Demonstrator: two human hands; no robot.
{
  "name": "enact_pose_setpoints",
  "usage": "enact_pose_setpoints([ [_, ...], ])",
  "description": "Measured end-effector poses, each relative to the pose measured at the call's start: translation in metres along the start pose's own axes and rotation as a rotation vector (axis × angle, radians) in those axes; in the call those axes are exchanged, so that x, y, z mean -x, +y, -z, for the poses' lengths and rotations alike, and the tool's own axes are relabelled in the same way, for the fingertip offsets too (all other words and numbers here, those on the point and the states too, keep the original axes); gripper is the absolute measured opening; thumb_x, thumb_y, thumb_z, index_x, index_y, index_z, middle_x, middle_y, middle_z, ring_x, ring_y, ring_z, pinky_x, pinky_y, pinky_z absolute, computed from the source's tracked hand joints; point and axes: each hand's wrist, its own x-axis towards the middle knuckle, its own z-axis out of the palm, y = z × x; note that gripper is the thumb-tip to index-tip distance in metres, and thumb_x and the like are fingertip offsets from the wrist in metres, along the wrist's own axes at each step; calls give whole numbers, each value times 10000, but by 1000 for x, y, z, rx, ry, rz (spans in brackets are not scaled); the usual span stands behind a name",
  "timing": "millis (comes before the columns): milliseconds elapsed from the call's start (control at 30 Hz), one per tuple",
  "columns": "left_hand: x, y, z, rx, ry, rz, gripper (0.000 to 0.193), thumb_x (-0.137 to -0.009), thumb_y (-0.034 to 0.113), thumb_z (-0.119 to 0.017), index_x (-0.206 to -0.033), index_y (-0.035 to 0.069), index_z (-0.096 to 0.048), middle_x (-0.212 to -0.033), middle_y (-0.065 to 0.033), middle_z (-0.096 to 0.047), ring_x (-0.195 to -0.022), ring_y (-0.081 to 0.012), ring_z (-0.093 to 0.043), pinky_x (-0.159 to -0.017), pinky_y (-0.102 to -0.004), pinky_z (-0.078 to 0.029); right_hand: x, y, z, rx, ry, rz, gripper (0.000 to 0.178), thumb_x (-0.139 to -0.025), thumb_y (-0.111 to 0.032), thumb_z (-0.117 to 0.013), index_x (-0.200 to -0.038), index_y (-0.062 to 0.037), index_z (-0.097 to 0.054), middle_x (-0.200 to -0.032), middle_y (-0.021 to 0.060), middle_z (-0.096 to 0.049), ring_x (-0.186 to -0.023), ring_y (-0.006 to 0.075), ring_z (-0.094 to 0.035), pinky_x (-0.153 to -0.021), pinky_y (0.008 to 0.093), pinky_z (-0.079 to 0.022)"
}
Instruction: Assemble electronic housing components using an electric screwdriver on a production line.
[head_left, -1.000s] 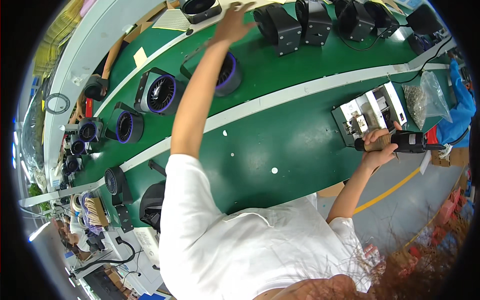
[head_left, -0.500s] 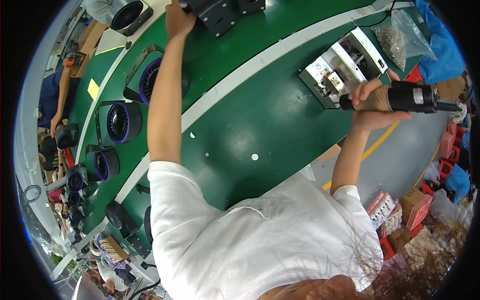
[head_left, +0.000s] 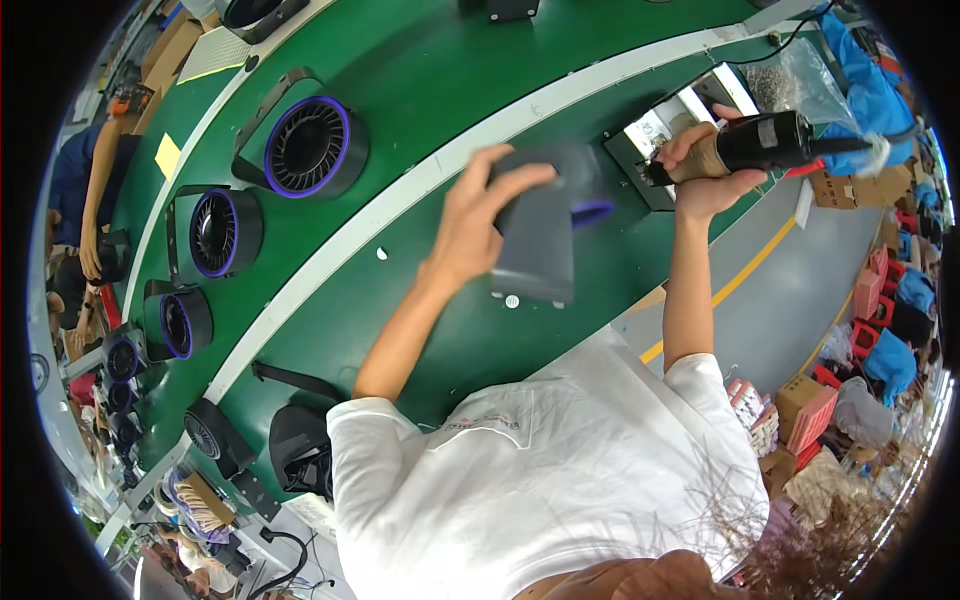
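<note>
My left hand [head_left: 468, 218] is closed on a dark grey fan housing [head_left: 538, 245] with a purple ring, holding it over the near strip of the green bench. The fan is blurred by motion. My right hand [head_left: 705, 190] grips a black electric screwdriver [head_left: 765, 142] whose handle is wrapped in tan material; it is held roughly level over the bench's right edge. Behind that hand stands a small metal box-like machine [head_left: 630, 165], partly hidden by it. A clear plastic bag [head_left: 772, 84] of small metal parts lies beyond the machine.
Several black fans with purple rims, one of them a large fan [head_left: 308, 150], stand along the far strip, past a white rail [head_left: 405, 193]. A black housing [head_left: 300, 455] sits near my left side. At left, a person's hand [head_left: 90, 258] touches a dark round unit.
My left hand has come back from the far side of the bench, bringing a dark grey fan housing toward me. My right hand with the screwdriver has shifted slightly left and up.
</note>
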Motion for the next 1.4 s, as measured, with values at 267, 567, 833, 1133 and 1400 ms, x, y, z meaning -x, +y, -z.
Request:
enact_pose_setpoints([
  [267,9,17,-26,28,60,-136,567,-574,42,-762,-1122,154,-677,-1189,-151,-549,-976,-312,-591,-802,-369,-513,-10,-78,-40,-460,-136,59,1073,-739,-882,-166,-1282,25,-353,-502,98,-443,-354,189,-398,-373,298,-401],
  [567,12,15,-35,24,88,-114,637,-542,71,-770,-1151,222,-663,-1227,-116,-526,-1018,-309,-567,-846,-412,-478,6,-81,-78,-537,-226,-17,1081,-719,-896,-158,-1232,29,-382,-491,98,-454,-344,178,-398,-356,294,-392],
  [833,10,15,-38,53,85,-116,662,-532,55,-764,-1163,222,-656,-1236,-115,-517,-1045,-306,-552,-841,-411,-459,12,-67,-75,-354,-327,21,1018,-733,-886,-173,-1194,-13,-423,-515,92,-430,-332,171,-354,-326,290,-356],
  [1133,3,21,-37,65,-7,18,719,-557,36,-761,-1233,212,-592,-1243,-122,-503,-1081,-311,-530,-873,-414,-449,9,-53,-64,-421,-402,99,1002,-733,-885,-183,-1172,-23,-443,-513,85,-445,-335,166,-366,-324,284,-360],
  [1400,14,-7,-51,740,-26,662,604,-822,227,-655,-1363,99,-419,-1265,-148,-509,-1095,-310,-559,-922,-427,-484,-17,-53,-11,-466,-43,128,993,-728,-889,-192,-1223,-58,-420,-521,84,-447,-356,175,-378,-354,298,-368],
])
